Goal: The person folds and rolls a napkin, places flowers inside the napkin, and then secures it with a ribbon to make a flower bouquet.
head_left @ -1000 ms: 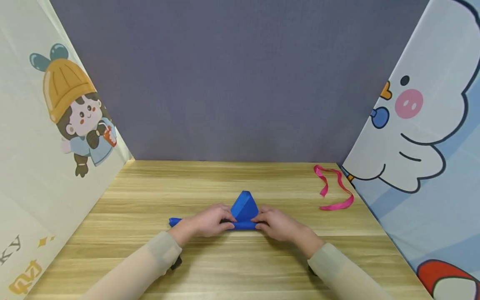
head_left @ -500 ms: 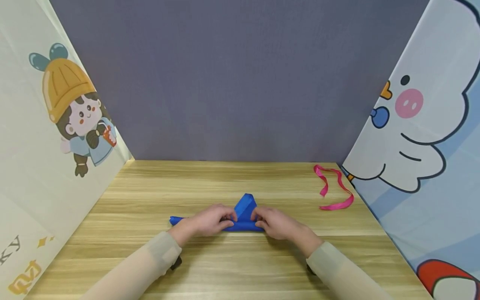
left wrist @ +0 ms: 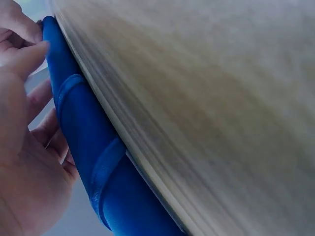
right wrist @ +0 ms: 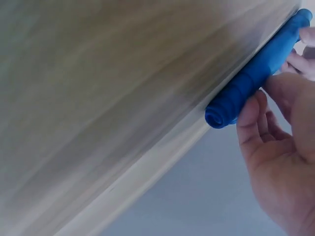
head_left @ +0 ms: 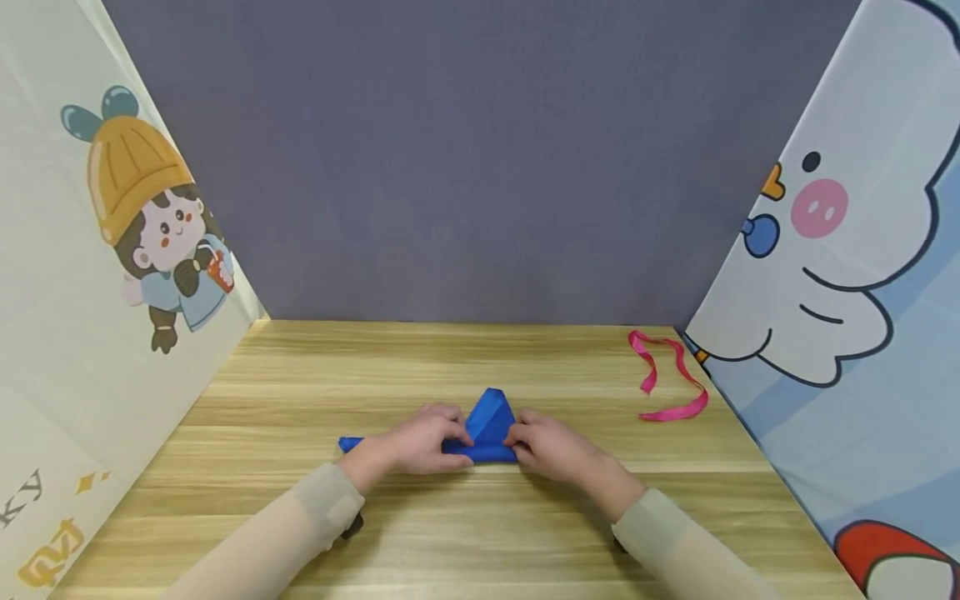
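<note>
A blue cloth (head_left: 491, 453) lies as a long roll across the table, with a pointed flap still flat beyond it. My left hand (head_left: 429, 442) holds the roll left of the flap, fingers on the far side and an outstretched thumb along the near side. To the right of the flap, my right hand (head_left: 555, 447) pinches the roll between thumb and fingers. Slanting hem edges wind around the cloth (left wrist: 93, 128) in the left wrist view. From the right wrist, the spiral end of the rolled cloth (right wrist: 219, 114) shows. My left forearm hides part of it.
A pink ribbon (head_left: 678, 412) lies loosely curved at the table's back right. The wooden table (head_left: 360, 358) meets a grey back panel (head_left: 465, 167). Printed cartoon panels stand along both sides.
The flap has become somewhat shorter as the cloth rolled a little. My left thumb has straightened along the roll, and my right fingers loosened, then closed on it again.
</note>
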`<state>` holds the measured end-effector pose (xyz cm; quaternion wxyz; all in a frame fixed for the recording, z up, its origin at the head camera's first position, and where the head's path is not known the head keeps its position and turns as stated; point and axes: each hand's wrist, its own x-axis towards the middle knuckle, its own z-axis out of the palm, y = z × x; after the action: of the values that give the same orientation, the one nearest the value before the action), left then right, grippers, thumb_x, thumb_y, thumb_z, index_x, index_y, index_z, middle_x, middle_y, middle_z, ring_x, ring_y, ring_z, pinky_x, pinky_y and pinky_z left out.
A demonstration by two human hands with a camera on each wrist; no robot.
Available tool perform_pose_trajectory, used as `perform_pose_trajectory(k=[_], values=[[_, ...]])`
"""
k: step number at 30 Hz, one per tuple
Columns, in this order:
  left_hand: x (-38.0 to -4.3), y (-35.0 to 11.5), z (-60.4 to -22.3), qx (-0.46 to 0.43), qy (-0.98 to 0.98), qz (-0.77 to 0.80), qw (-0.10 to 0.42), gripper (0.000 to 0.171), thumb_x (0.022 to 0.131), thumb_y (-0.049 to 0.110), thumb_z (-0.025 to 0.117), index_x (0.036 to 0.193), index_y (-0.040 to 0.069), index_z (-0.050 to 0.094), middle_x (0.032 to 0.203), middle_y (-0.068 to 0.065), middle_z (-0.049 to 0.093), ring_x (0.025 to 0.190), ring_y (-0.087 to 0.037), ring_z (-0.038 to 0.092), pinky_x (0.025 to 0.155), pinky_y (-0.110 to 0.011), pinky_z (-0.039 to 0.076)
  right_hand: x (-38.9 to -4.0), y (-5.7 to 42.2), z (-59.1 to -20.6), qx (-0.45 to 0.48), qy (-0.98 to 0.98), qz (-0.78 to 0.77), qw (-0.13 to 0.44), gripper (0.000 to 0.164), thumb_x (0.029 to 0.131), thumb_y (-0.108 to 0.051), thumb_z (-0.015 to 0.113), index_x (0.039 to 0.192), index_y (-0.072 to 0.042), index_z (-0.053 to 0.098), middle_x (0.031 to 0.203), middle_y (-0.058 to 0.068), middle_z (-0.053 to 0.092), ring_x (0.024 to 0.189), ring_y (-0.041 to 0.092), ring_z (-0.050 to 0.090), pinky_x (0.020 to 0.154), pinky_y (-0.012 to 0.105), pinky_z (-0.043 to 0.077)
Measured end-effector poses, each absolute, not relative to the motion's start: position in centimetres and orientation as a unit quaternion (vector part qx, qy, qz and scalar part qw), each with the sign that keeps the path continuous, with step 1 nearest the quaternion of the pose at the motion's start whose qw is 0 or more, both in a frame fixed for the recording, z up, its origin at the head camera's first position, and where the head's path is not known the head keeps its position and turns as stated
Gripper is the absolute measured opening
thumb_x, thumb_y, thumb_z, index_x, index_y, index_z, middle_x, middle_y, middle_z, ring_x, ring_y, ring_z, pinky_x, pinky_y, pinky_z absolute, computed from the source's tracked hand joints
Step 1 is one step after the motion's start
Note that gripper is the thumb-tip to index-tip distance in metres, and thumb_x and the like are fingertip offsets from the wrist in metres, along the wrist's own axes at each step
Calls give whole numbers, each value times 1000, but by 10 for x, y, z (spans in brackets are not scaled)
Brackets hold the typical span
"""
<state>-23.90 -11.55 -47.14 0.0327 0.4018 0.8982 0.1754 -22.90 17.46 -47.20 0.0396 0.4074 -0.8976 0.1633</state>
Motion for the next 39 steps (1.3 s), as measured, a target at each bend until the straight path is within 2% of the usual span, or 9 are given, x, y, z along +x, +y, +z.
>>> perform_pose_trajectory(k=[3,8,16,25,29,34,36,39], values=[[-239,-115,-472,404,897,175,32,29,100,39,82,118,18,85,115,4,67,112,-15,60,108,-44,47,-229,176,-471,400,-900,171,14,16,99,-13,78,113,-9,82,103,0,66,86,7,59,79,26,56],[-240,-117,-472,408,892,186,44,26,104,34,79,120,15,85,113,5,65,110,-13,59,103,-37,52,-231,181,-472,401,-893,203,-22,23,99,-17,82,120,-7,82,104,0,65,86,8,58,79,24,53],[-241,-116,-472,422,884,196,45,23,109,27,71,119,12,84,111,4,71,107,-11,62,99,-33,55,-234,184,-474,400,-892,210,-27,18,106,-17,74,120,-9,83,105,-3,70,95,6,62,87,29,58],[-244,-117,-472,437,876,199,40,22,110,21,68,119,8,83,103,3,71,95,-9,62,90,-31,56,-235,182,-476,399,-896,193,-8,18,108,-12,69,119,-7,83,110,2,76,102,16,71,94,38,61],[-245,-115,-473,421,879,215,56,20,111,21,68,124,9,78,104,2,74,95,-8,65,90,-31,57,-235,181,-474,381,-901,205,-23,16,109,-12,68,121,-9,78,110,2,76,101,16,72,91,39,61],[-246,-114,-473,413,875,243,70,14,110,18,69,124,16,67,102,4,73,91,-6,64,85,-30,56,-236,181,-475,370,-899,233,-34,9,108,-12,70,114,-18,68,100,-4,73,91,10,66,81,32,57],[-246,-114,-473,420,871,244,66,12,110,16,69,121,16,69,101,3,73,90,-7,63,84,-30,55,-236,181,-475,374,-896,237,-30,8,107,-11,72,109,-19,69,98,-5,72,90,8,65,80,31,56],[-245,-114,-473,425,874,231,53,12,110,17,69,119,15,75,107,3,74,96,-9,65,90,-32,57,-237,181,-476,382,-893,238,-15,7,106,-11,73,105,-18,73,100,-5,75,92,8,66,82,31,58]])
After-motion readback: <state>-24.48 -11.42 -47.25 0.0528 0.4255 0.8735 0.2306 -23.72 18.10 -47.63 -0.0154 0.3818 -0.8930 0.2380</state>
